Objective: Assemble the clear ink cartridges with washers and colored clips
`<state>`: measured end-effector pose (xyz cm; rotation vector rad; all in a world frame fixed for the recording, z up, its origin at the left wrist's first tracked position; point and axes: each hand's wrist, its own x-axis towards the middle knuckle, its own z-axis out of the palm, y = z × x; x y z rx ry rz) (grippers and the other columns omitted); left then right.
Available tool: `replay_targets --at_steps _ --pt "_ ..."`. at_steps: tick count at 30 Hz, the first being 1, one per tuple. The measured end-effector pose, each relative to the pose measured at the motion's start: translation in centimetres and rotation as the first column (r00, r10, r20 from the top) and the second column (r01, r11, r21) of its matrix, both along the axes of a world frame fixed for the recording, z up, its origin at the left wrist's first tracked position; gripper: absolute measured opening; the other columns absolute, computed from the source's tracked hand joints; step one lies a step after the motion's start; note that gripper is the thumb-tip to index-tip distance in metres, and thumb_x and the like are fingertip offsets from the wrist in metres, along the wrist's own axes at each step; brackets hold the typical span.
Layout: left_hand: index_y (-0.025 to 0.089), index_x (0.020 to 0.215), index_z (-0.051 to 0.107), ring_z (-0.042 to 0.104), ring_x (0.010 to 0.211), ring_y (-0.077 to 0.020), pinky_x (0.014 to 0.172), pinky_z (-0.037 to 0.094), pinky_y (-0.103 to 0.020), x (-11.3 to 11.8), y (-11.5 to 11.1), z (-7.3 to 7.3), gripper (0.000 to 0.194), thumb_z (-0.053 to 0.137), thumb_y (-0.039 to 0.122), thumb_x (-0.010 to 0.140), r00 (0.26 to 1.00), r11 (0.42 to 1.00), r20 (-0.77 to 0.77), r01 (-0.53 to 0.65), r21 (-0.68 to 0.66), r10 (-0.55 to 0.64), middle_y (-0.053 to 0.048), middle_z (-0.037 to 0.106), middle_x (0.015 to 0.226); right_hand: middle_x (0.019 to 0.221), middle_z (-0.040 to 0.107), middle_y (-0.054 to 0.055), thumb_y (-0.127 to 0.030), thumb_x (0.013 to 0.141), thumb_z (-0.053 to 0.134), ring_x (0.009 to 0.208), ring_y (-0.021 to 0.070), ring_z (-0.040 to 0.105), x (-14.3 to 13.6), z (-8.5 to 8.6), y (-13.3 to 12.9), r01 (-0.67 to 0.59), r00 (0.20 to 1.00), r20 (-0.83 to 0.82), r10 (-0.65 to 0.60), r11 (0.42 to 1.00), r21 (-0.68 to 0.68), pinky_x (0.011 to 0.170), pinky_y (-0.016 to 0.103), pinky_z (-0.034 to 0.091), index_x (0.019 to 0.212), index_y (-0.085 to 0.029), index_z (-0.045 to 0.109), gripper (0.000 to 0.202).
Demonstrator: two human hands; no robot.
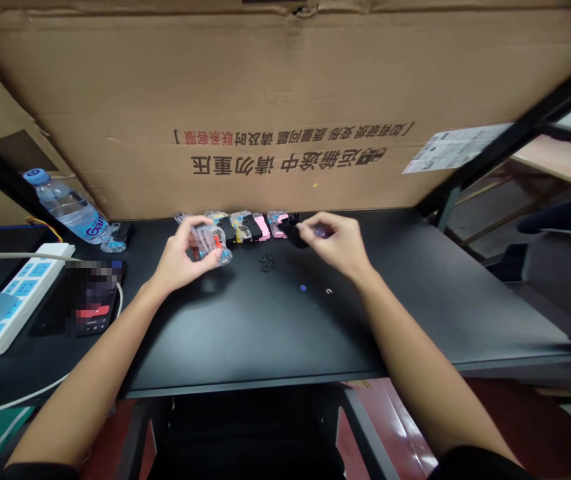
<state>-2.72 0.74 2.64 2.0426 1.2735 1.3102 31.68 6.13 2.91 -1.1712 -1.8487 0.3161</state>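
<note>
My left hand is raised over the table with its fingers closed round a clear plastic toy piece that has red and blue parts. My right hand pinches a small black piece; its exact kind is hard to make out. Between the hands, small assembled pieces stand in a row against the cardboard: a black and clear one, a yellow and black one and a pink one. Several black rings lie in front of them. Nearer me are a blue disc and a small whitish curved bit.
A cardboard sheet walls off the back of the black table. At the left stand a water bottle, a white power strip and a phone, with a white cable crossing the corner.
</note>
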Motion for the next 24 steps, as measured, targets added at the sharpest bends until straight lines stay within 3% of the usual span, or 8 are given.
replay_targets --at_steps 2,4,9,12,16,19,21,24 --pt "0.024 0.14 0.051 0.074 0.077 -0.0172 0.068 0.06 -0.028 -0.6 0.7 -0.2 0.06 0.076 0.042 0.088 0.986 0.992 0.11 -0.125 0.004 0.124 -0.003 0.075 0.104 0.067 0.07 0.004 -0.037 0.086 0.07 0.064 0.0185 0.062 1.9 -0.5 1.5 0.264 0.964 0.021 -0.264 0.965 0.005 0.064 0.03 0.043 0.074 -0.019 0.072 0.022" --pt "0.025 0.148 0.044 0.073 0.071 -0.0176 0.065 0.059 -0.028 -1.6 1.3 -0.3 0.062 0.067 0.046 0.095 0.957 0.965 0.125 -0.262 -0.025 0.263 -0.004 0.076 0.101 0.066 0.07 0.006 -0.033 0.083 0.069 0.065 0.0203 0.063 3.4 -1.2 2.9 0.407 0.91 0.114 -0.399 0.911 -0.068 0.066 0.031 0.044 0.072 -0.019 0.071 0.018" --pt "0.03 0.157 0.048 0.077 0.085 -0.0275 0.083 0.059 -0.039 -3.9 1.8 0.2 0.053 0.048 0.044 0.106 0.799 0.827 -0.314 -0.558 -0.066 0.513 -0.007 0.081 0.1 0.082 0.078 0.013 -0.036 0.082 0.071 0.076 0.027 0.067 4.3 -3.2 5.1 0.559 0.818 0.326 -0.474 0.788 -0.258 0.072 0.036 0.048 0.087 -0.02 0.08 0.019" --pt "0.031 0.161 0.048 0.078 0.102 -0.0365 0.09 0.058 -0.046 -4.5 1.8 0.5 0.056 0.044 0.046 0.107 0.684 0.76 -0.527 -0.642 -0.105 0.505 -0.013 0.082 0.111 0.084 0.078 0.015 -0.043 0.086 0.071 0.078 0.0284 0.068 3.9 -3.8 5.8 0.547 0.829 0.305 -0.47 0.794 -0.265 0.073 0.036 0.049 0.091 -0.018 0.081 0.028" --pt "0.024 0.166 0.042 0.077 0.113 -0.0435 0.094 0.058 -0.052 -4.8 2.1 0.2 0.067 0.046 0.052 0.106 0.592 0.711 -0.683 -0.687 -0.151 0.428 -0.023 0.079 0.123 0.092 0.08 0.017 -0.053 0.093 0.066 0.085 0.0304 0.07 3.6 -3.5 5.8 0.504 0.856 0.268 -0.442 0.828 -0.244 0.075 0.037 0.05 0.099 -0.016 0.081 0.04" --pt "0.015 0.171 0.03 0.076 0.115 -0.0475 0.095 0.057 -0.056 -4.7 2.1 0.0 0.079 0.046 0.055 0.105 0.536 0.686 -0.735 -0.715 -0.135 0.415 -0.029 0.076 0.126 0.105 0.081 0.019 -0.046 0.098 0.061 0.096 0.0341 0.073 3.2 -2.9 5.0 0.496 0.853 0.264 -0.449 0.855 -0.149 0.081 0.04 0.053 0.108 -0.017 0.081 0.036" --pt "0.014 0.167 0.038 0.075 0.117 -0.0473 0.096 0.057 -0.056 -4.6 1.8 0.3 0.074 0.046 0.054 0.106 0.506 0.696 -0.743 -0.715 -0.075 0.439 -0.029 0.074 0.133 0.112 0.079 0.02 -0.036 0.1 0.056 0.103 0.0356 0.073 2.5 -2.5 4.0 0.427 0.873 0.273 -0.403 0.904 -0.03 0.086 0.043 0.055 0.109 -0.017 0.08 0.032" --pt "0.018 0.137 0.066 0.074 0.119 -0.0419 0.094 0.058 -0.049 -4.1 1.2 1.0 0.049 0.044 0.05 0.107 0.499 0.755 -0.729 -0.655 0.036 0.468 -0.021 0.074 0.13 0.125 0.075 0.019 -0.024 0.101 0.051 0.109 0.0337 0.073 0.2 -2.2 2.0 0.177 0.932 0.301 -0.204 0.977 0.115 0.088 0.043 0.058 0.113 -0.018 0.078 0.03"
